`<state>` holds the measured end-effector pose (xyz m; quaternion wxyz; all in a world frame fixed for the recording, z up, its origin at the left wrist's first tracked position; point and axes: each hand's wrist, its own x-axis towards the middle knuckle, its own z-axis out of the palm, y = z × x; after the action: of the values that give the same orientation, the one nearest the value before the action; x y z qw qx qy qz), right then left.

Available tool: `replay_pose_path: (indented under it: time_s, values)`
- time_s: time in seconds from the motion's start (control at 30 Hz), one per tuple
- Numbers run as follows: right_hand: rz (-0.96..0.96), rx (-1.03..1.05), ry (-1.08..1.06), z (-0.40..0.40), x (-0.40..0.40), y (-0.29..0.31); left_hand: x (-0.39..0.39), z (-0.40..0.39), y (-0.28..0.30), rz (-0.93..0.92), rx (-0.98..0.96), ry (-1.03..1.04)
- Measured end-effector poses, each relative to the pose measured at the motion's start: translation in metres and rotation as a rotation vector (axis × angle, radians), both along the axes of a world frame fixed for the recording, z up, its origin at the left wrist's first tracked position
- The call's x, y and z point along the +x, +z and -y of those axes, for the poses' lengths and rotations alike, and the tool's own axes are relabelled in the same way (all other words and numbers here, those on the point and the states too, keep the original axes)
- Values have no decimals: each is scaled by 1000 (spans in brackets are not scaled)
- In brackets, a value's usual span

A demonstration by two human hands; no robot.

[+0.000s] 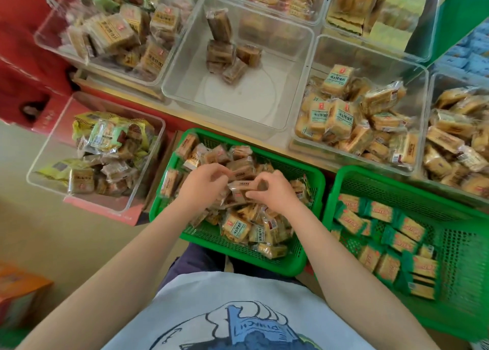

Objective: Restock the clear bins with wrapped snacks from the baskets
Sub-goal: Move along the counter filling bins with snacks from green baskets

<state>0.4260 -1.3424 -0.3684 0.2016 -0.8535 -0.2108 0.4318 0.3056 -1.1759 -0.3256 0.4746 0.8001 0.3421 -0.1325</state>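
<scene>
Your left fingers (211, 173) and right fingers (255, 195) curl round one brown wrapped snack (242, 188), held over the heaped green basket (316, 180). At twelve o'clock stands a nearly empty clear bin (299, 45); at three o'clock, a second green basket (397, 177) of green-wrapped packets.

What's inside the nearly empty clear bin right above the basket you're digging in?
The clear bin holds a few brown wrapped snacks near its back, one standing upright; the rest is bare floor. Nothing hides its contents.
</scene>
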Motion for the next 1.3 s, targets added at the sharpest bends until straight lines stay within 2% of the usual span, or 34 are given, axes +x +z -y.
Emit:
replay_pose_path:
  time_s: [0.1, 0.2, 0.23, 0.3, 0.47, 0.53, 0.67, 0.77, 0.87, 0.97, 1.1, 1.17, 1.3]
  values:
    - [-294, 114, -263, 12, 8, 22, 9, 3, 2, 9, -71, 3]
    - [-458, 253, -484, 26, 11, 37, 31, 15, 15, 30, -374, 91]
    - [-465, 293, -533, 30, 13, 42, 38, 20, 23, 41, -466, 135]
    - [-443, 363, -621, 37, 17, 53, 51, 27, 31, 56, -532, 177]
    - [-388, 421, -688, 55, 32, 74, 77, 35, 43, 110, -518, 171]
    - [-429, 482, -725, 64, 41, 80, 88, 39, 50, 176, -418, 143]
    - [-404, 607, -922, 81, 75, 100, 111, 42, 49, 369, 91, -4]
    - [-334, 645, -1000, 86, 101, 117, 118, 41, 36, 290, 361, -186]
    - [-305, 626, -971, 77, 115, 126, 111, 42, 20, 136, 350, -316]
    - [-265, 527, -839, 32, 120, 123, 103, 39, 12, 159, 342, -371]
    - [133, 348, -532, -42, 120, 105, 98, 16, 15, 108, 514, -313]
    - [256, 273, -434, -63, 121, 93, 89, -3, 16, 59, 583, -285]
    - [443, 7, -205, -80, 121, 79, 77, -26, 14, 49, 536, -370]
